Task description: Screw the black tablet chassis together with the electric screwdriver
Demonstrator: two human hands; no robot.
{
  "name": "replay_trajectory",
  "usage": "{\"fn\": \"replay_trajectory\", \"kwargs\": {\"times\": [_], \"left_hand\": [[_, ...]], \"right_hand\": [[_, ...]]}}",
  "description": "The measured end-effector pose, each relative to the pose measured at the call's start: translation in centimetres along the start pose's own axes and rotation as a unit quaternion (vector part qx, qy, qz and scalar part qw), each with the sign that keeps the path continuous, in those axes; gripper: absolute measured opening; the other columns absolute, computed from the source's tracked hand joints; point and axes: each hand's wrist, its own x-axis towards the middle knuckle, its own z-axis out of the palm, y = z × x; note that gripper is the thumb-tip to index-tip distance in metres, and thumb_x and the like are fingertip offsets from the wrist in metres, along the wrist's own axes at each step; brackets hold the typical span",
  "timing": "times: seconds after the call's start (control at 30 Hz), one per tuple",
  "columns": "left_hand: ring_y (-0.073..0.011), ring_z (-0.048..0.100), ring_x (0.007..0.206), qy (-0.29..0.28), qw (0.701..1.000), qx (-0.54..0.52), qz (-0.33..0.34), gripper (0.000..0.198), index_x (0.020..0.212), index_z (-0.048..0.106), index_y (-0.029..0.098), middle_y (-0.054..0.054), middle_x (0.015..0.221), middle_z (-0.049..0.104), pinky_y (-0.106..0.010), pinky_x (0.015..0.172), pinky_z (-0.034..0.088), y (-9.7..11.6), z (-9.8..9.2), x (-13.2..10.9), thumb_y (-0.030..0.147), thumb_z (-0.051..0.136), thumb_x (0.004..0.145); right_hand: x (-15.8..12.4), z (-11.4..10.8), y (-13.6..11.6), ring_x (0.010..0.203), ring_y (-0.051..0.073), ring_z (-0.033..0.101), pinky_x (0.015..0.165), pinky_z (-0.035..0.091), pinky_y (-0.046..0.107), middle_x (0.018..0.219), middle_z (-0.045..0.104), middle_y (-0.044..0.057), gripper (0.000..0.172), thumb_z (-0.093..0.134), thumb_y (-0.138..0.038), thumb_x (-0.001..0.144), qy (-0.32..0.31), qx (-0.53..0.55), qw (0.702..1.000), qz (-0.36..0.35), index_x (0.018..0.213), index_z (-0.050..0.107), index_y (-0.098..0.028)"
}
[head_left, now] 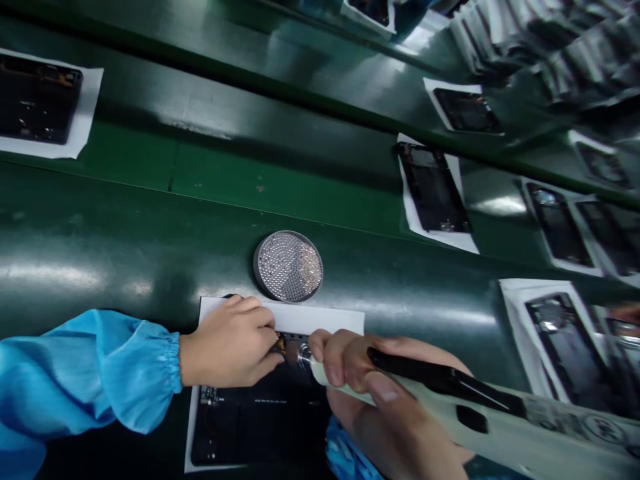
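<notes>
A black device frame (265, 427) lies on a white sheet (320, 317) at the bottom middle. My left hand (233, 343) rests on the upper left part of the frame, fingers curled and pressed together; what they hold, if anything, is hidden. My right hand (390, 380) is wrapped round a pale green power screwdriver (440, 407) with a black lever. The screwdriver's metal tip points left, at the frame's upper edge near an orange piece (281, 345), just right of my left fingertips. Behind the frame stands a round dish (289, 267) with a perforated plate and small screws.
Other black frames on white sheets lie at the left (40, 100), at the back right (433, 187) and at the right (570, 340). A person's hand (627, 313) shows at the right edge. Stacked white sheets (550, 47) fill the top right.
</notes>
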Motion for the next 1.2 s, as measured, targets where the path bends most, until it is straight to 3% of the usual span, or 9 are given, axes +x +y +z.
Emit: {"fn": "replay_trajectory", "kwargs": {"times": [0.27, 0.73, 1.0, 1.2], "left_hand": [[-0.0195, 0.058, 0.089, 0.013, 1.000, -0.011, 0.025, 0.017, 0.074, 0.069, 0.014, -0.002, 0.092, 0.068, -0.035, 0.078, 0.042, -0.1, 0.1, -0.1, 0.023, 0.068, 0.089], [-0.0194, 0.056, 0.088, 0.013, 0.999, 0.003, 0.043, 0.018, 0.074, 0.066, 0.014, -0.002, 0.090, 0.066, -0.033, 0.076, 0.040, -0.5, 0.0, -0.1, 0.022, 0.068, 0.090], [-0.0198, 0.052, 0.076, 0.023, 0.983, 0.130, 0.124, 0.017, 0.077, 0.062, 0.014, -0.005, 0.080, 0.060, -0.033, 0.066, 0.038, -0.8, -0.3, 0.0, 0.014, 0.059, 0.093], [-0.0193, 0.050, 0.073, 0.029, 0.975, 0.160, 0.148, 0.017, 0.079, 0.061, 0.014, -0.005, 0.077, 0.058, -0.033, 0.064, 0.037, -0.9, -0.3, 0.6, 0.014, 0.056, 0.096]], "right_hand": [[-0.2, 0.1, 0.1, 0.062, 0.013, 0.055, 0.068, 0.049, 0.035, 0.066, 0.056, -0.003, 0.021, 0.063, -0.018, 0.092, -0.005, 0.000, 1.000, -0.015, 0.111, 0.066, -0.026], [0.0, 0.1, 0.0, 0.060, 0.012, 0.053, 0.066, 0.049, 0.035, 0.064, 0.054, -0.004, 0.021, 0.064, -0.019, 0.092, -0.004, -0.001, 1.000, -0.014, 0.111, 0.067, -0.026], [1.1, -1.0, 0.7, 0.056, 0.013, 0.054, 0.063, 0.050, 0.034, 0.061, 0.058, -0.004, 0.021, 0.066, -0.015, 0.087, 0.053, -0.039, 0.995, -0.076, 0.106, 0.070, -0.025], [1.2, -1.0, 1.3, 0.057, 0.012, 0.055, 0.063, 0.052, 0.034, 0.063, 0.059, -0.004, 0.022, 0.064, -0.013, 0.087, 0.057, -0.032, 0.995, -0.071, 0.106, 0.070, -0.024]]}}
